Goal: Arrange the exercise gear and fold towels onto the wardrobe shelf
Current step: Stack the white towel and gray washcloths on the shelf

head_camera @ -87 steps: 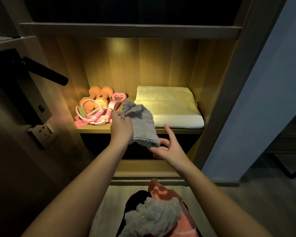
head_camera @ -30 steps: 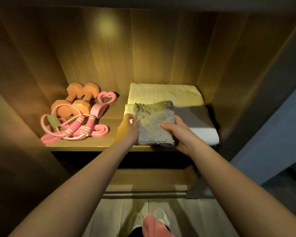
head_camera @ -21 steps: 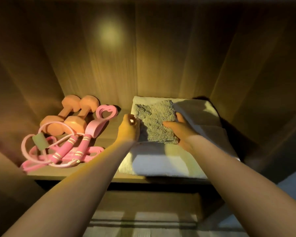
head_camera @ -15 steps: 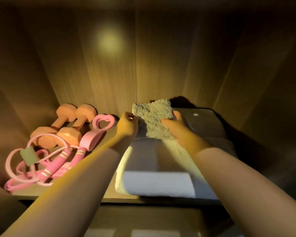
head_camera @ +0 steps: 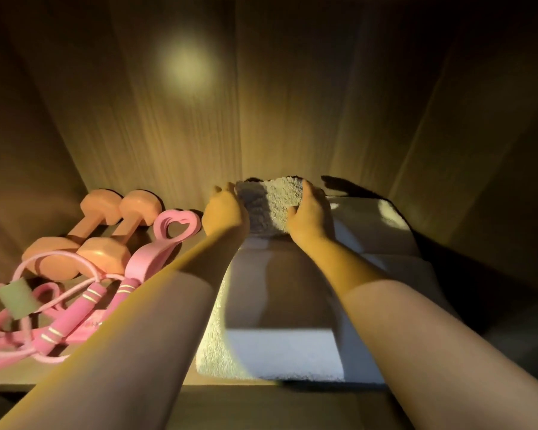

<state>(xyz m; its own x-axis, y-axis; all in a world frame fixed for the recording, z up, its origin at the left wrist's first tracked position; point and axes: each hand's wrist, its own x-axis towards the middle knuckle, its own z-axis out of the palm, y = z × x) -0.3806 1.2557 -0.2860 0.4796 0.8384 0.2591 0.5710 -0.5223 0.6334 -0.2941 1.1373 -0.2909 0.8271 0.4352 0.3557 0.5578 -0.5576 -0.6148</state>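
A small folded grey towel (head_camera: 272,203) lies on the back part of a large folded white towel (head_camera: 280,349), close to the wardrobe's rear panel. My left hand (head_camera: 225,212) grips its left edge and my right hand (head_camera: 309,217) grips its right edge. The white towel fills the right half of the wooden shelf (head_camera: 261,398). On the left half lie two orange dumbbells (head_camera: 90,240), a pink heart-handled resistance band (head_camera: 165,243) and a pink jump rope (head_camera: 62,318). My forearms hide part of the white towel.
The wardrobe's wooden back panel (head_camera: 261,103) stands right behind the grey towel, with a light spot on it. Side walls close the shelf left and right. A dark gap runs to the right of the white towel (head_camera: 466,274).
Both hands carried the grey towel from the shelf's front edge onto the white towel and slid it back toward the rear panel. My head has come closer to the shelf.
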